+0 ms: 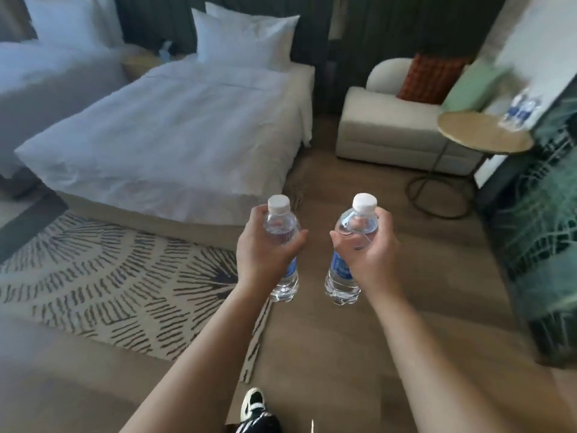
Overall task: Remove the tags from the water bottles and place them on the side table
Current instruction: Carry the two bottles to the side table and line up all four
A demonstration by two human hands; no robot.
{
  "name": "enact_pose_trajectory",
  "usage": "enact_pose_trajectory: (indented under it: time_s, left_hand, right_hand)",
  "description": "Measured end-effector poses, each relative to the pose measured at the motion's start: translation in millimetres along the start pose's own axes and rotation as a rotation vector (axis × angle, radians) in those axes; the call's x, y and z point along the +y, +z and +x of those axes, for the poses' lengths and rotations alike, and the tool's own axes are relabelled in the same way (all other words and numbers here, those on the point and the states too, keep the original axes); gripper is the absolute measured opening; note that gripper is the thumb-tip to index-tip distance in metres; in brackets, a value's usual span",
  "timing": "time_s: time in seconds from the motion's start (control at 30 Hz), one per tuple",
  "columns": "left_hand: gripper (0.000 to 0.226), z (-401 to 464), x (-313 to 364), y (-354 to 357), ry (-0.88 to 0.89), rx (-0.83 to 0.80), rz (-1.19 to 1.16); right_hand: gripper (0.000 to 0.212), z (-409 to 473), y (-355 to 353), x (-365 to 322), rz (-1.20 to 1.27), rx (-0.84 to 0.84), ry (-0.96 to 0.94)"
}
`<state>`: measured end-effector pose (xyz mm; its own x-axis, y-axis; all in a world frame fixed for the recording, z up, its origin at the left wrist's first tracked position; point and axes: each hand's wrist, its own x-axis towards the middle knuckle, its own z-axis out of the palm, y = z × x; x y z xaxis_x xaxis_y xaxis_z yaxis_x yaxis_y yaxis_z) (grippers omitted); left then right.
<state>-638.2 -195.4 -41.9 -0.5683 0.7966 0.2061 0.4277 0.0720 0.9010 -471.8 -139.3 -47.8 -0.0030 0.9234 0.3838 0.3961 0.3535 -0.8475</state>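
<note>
Bottles upright, left hand (265, 245) fingers, right hand (371, 248) fingers wrapping upper bodies.

Round side desk (477, 135), tan top, wire base: two blue-labelled water bottles (520, 109) standing at its far right edge, blurred.

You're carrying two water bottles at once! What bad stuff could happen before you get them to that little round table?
1. The left hand and right hand each grip one bottle high up, so one might slip and drop onto the wooden floor.
2. The side table already has bottles near its far edge; setting more down could knock them over.
3. The rug edge lies near the shoe, which may be a trip hazard.
</note>
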Motion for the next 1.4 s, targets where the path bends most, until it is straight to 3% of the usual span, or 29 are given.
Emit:
enact_pose_trajectory:
  time_s: [0.4, 0.7, 0.97, 1.4]
  left_hand:
    - [0.053, 135.6, 28.8, 181.7, 0.101, -0.295, -0.03]
    - [0.051, 294.4, 56.7, 302.9, 0.149, -0.393, -0.049]
    - [0.053, 382.2, 72.0, 413.7, 0.179, -0.459, -0.046]
    - [0.049, 537.5, 109.9, 666.7, 0.206, -0.569, -0.073]
  right_hand:
    - [0.06, 143.6, -30.3, 100.8, -0.085, 0.244, 0.108]
    - [0.061, 314.2, -8.1, 159.9, -0.155, 0.354, 0.164]
    - [0.058, 422.9, -20.3, 227.7, -0.181, 0.451, 0.222]
    - [0.061, 655.6, -58.2, 387.4, -0.182, 0.494, 0.345]
